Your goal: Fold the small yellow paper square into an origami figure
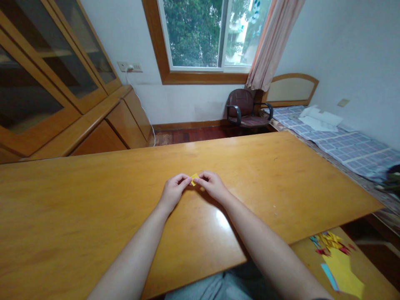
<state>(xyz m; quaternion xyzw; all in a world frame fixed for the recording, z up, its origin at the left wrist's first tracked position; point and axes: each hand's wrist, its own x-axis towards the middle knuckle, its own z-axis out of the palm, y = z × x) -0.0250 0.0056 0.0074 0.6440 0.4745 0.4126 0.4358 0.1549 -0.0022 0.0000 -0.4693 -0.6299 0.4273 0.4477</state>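
Forearms [262,235], paper [195,178] in fingers [202,182], shelved cabinet [84,105]

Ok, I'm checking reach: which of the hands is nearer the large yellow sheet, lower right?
The right. The right hand is up and left of the yellow sheet in this view; the left hand is farther left, past the small yellow paper both hold.

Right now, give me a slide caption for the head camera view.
Left hand and right hand pinch a small yellow piece over a wooden table.
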